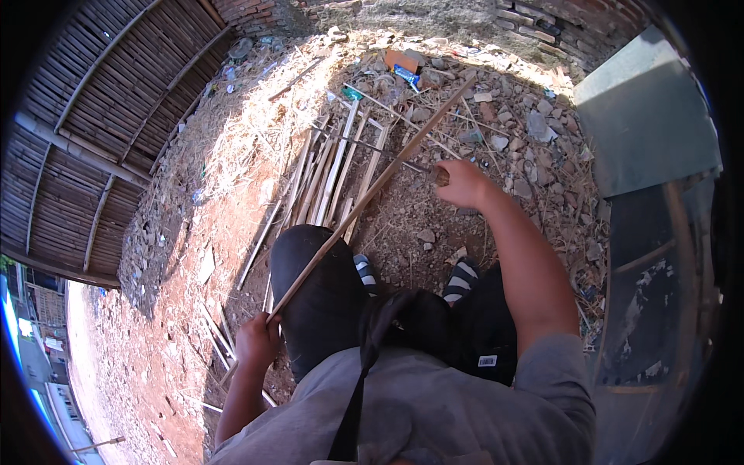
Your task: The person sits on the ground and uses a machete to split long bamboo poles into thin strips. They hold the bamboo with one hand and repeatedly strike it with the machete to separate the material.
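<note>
Bamboo strip (pixel 372 190), long, light and springy, lay across my knee (pixel 322 287): my left hand (pixel 256 341) gripped its near end, my right hand (pixel 461 182) closed on a knife (pixel 434 174) against it, above split slats (pixel 329 174) on rubble.

Pale tan bamboo strip (pixel 372 190), grey shirt (pixel 434 403), black trousers (pixel 318 302), black-and-white striped sandals (pixel 463 275), reddish-brown ground (pixel 155 349).

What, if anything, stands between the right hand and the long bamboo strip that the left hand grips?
Nothing visible: the right hand sits right beside the bamboo strip, holding a tool handle against it; the left hand grips its near end.
</note>
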### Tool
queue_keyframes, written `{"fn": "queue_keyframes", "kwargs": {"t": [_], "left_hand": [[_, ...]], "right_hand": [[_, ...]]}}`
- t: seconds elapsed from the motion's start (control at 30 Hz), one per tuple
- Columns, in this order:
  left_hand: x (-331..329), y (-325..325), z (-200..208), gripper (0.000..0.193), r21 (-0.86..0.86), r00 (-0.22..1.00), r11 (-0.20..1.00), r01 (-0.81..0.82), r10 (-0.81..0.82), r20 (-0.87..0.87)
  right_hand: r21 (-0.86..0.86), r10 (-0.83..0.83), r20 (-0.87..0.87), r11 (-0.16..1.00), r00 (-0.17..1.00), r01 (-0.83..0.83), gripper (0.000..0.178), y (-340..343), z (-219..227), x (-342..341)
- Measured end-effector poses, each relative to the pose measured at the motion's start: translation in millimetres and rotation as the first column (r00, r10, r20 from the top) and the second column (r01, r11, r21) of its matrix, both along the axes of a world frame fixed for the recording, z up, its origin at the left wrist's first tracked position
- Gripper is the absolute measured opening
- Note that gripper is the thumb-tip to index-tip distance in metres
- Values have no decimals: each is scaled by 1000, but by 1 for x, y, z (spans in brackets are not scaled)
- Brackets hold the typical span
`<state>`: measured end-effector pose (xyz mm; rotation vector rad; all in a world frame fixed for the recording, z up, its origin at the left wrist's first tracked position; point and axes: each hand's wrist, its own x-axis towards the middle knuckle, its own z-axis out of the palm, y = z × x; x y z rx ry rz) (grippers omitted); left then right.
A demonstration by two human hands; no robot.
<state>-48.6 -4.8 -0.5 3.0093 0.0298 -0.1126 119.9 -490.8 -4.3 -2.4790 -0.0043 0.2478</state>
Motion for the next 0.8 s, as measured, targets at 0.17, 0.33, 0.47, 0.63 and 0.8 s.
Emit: {"fn": "queue_keyframes", "kwargs": {"t": [0.17, 0.33, 0.47, 0.63, 0.8], "left_hand": [[-5, 0, -7, 31, 28, 1000, 1000, 3, -3, 26], [2, -3, -3, 32, 69, 998, 998, 10, -14, 67], [-5, 0, 1, 32, 65, 998, 997, 27, -31, 53], [4, 5, 1, 33, 98, 997, 993, 72, -75, 23], [18, 7, 33, 34, 66, 991, 995, 75, -67, -119]], "right_hand": [[-154, 261, -18, 953, 965, -261, 44, 26, 14, -6], [11, -187, 10, 982, 982, 187, 44, -26, -10, 4], [-126, 87, -16, 988, 996, -88, 47, 6, 24, -6], [-4, 2, 72, 1000, 997, -2, 44, -17, -22, 0], [-62, -93, -168, 995, 981, 84, 44, -19, 4, 3]]}}
